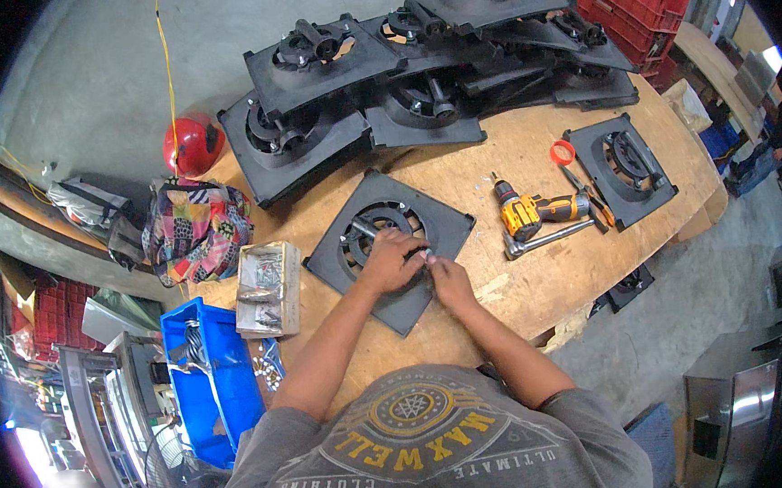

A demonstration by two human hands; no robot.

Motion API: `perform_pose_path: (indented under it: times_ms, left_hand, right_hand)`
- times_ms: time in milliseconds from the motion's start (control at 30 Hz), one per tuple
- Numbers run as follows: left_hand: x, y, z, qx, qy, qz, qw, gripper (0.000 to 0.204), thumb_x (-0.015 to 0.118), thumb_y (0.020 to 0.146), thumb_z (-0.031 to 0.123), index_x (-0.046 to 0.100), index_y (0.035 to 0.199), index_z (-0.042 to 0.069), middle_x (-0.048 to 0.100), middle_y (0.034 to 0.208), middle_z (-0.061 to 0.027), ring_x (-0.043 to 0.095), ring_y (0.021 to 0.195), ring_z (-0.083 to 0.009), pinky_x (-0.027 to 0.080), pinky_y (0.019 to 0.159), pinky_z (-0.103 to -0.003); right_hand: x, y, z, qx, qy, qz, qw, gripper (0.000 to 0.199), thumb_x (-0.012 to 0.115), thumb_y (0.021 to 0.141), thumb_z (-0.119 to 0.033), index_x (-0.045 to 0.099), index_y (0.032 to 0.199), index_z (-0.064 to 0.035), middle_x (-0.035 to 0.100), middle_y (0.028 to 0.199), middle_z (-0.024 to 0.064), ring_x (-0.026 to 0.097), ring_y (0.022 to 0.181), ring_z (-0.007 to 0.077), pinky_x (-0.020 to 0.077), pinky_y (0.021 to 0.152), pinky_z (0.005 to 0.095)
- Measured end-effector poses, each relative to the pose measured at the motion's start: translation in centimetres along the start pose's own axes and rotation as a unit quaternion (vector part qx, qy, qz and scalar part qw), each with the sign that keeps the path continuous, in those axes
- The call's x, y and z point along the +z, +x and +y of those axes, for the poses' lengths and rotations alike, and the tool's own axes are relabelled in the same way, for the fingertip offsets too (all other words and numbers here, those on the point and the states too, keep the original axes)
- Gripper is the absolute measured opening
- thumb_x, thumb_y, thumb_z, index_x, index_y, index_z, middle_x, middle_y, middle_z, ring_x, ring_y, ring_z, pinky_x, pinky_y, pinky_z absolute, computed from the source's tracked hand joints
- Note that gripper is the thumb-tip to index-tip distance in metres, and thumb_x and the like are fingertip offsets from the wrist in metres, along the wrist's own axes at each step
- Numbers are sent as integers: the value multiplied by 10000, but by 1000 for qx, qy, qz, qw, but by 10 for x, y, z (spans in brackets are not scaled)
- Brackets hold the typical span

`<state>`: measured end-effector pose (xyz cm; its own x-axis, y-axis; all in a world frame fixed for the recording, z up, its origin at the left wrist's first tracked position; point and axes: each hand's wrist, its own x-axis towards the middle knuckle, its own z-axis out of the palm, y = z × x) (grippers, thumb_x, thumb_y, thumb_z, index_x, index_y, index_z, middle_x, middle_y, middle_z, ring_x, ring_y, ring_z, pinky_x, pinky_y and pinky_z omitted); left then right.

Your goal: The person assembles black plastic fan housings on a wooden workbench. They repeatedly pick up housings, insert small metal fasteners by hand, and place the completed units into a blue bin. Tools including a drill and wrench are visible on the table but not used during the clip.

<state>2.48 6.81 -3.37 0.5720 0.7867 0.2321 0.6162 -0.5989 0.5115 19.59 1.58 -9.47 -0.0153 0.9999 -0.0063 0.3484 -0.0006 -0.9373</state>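
1. Lower left of frame: blue bin [224, 383]; just right of it, a cardboard box of metal hardware [268, 287] on the wooden table [512, 285].
2. Centre: dark square panel [389, 244] with round opening lies flat on the table.
3. Left hand [390, 260] rests curled on the panel's ring.
4. Right hand [448, 276] touches the left, fingers pressed together, apparently pinching a small metal part; too small to identify.
5. Right of centre: yellow cordless drill [534, 211].

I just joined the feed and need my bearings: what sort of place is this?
Most likely a small workshop or assembly area. A worn wooden workbench holds a stack of identical black panels, a yellow cordless drill lies beside them, and both hands work on one panel.
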Motion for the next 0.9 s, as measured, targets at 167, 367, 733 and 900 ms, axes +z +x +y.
perform_pose_path:
  times_ms: [167, 367, 733, 900]
  left_hand:
    - [-2, 0, -1, -2, 8, -13, 1000, 307, 576, 917, 319, 706, 1096, 106, 685, 1038, -128, 590, 1035, -332, 340, 1027, -467]
    - [0, 1, 0, -6, 4, -13, 1000, 307, 581, 914, 315, 709, 1102, 109, 687, 1022, -127, 589, 1036, -329, 346, 1009, -465]
    - [-1, 1, -1, -4, -4, -14, 1000, 313, 588, 895, 312, 709, 1110, 120, 687, 994, -123, 597, 1029, -334, 356, 989, -469]
    - [-1, 1, 0, -1, 6, -9, 1000, 320, 586, 896, 318, 705, 1107, 110, 684, 1002, -130, 594, 1031, -330, 351, 1007, -472]
  right_hand:
    - [-12, -2, -14, 138, 144, -50, 979, 474, 485, 1000, -433, 645, 927, 7, 670, 763, 194, 644, 678, 347, 500, 632, 436]
    - [-10, -4, -22, 154, 213, -70, 962, 380, 544, 977, -374, 647, 938, -10, 653, 694, 175, 651, 643, 339, 490, 595, 429]
    - [-8, -5, -13, 192, 264, -96, 940, 340, 590, 928, -353, 640, 995, -23, 675, 867, 208, 659, 798, 398, 508, 692, 486]
    - [-10, -12, -17, -79, -174, 28, 981, 327, 584, 930, -361, 611, 971, -38, 674, 835, 214, 660, 809, 418, 511, 691, 490]
